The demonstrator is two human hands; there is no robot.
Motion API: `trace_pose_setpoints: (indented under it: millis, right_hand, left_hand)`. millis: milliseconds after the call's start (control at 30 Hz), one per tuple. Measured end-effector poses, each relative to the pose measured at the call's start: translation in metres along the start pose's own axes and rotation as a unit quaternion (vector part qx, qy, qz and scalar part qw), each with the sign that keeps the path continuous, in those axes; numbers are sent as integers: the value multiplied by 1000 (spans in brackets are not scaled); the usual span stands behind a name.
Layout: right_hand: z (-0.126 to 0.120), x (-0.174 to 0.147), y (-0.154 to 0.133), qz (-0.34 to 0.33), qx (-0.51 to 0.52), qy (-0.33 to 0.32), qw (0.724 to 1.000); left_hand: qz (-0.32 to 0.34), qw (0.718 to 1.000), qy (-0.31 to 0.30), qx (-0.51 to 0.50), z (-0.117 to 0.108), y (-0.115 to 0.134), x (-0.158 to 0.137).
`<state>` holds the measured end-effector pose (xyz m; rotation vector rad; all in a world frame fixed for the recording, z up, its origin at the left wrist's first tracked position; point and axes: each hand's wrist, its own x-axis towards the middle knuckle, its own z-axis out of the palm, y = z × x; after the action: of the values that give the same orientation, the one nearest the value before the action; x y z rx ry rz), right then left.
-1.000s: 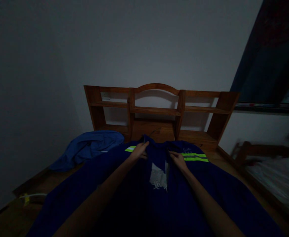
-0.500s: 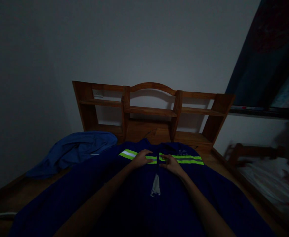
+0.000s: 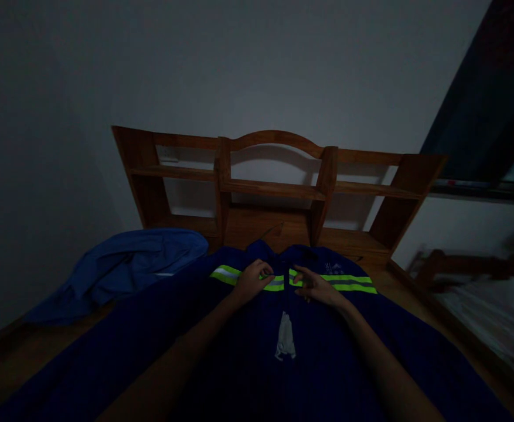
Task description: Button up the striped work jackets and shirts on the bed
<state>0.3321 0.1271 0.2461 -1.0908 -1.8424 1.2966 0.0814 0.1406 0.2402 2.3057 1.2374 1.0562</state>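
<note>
A dark blue jacket [image 3: 257, 363] with yellow-green reflective stripes lies spread out, its collar toward the shelf. My left hand [image 3: 252, 281] is at the chest stripe, just left of the front opening, with thumb and fingertips drawn together on the jacket's cloth. Across the opening, my right hand [image 3: 320, 287] rests over the other half of the stripe. Its fingers are bent but apart, and nothing shows in them. A whitish tag or scrap [image 3: 285, 337] lies on the jacket front below both hands. The dim light hides fine detail.
A wooden headboard with shelves [image 3: 274, 190] stands against the wall behind the collar. Lighter blue cloth [image 3: 138, 258] lies crumpled at the left. To the right are a wooden rail [image 3: 467, 266], pale bedding [image 3: 498, 316] and a dark window curtain [image 3: 472, 105].
My left hand's thumb and fingers have come together at the stripe. My right hand has shifted slightly right, its fingers still apart. The view has moved a little closer.
</note>
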Motion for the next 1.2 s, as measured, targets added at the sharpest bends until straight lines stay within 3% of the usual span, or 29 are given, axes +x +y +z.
trace_pose_setpoints:
  millis: [133, 300, 467, 567, 667, 800, 933, 1067, 1200]
  right_hand:
    - [-8, -10, -16, -4, -29, -59, 998]
    - [-12, -18, -29, 14, -157, -115, 981]
    - [-5, -22, -37, 8, -242, -114, 963]
    - [0, -28, -45, -25, -337, -105, 935]
    - [7, -32, -51, -59, -425, -93, 898]
    - [13, -31, -50, -43, -494, -55, 867]
    - [6, -30, -48, -34, -444, -54, 894]
    - [-7, -33, -50, -16, -362, -88, 928]
    - [-11, -37, -56, -34, -323, -148, 934]
  left_hand:
    - [15, 993, -104, -61, 8, 18, -10]
    - [-16, 991, -125, -55, 13, 20, -11]
    - [-42, 990, -119, -67, 13, 23, -13]
    - [-52, 990, -110, -66, 14, 27, -15]
    - [-59, 995, -73, -45, 11, 32, -11]
    - [-88, 996, 2, -18, -5, 38, 9]
    - [-93, 993, 69, -16, -13, 37, 21]
    - [-85, 992, 29, -84, 5, 31, 7]
    - [-67, 986, -26, -149, 22, 27, -10]
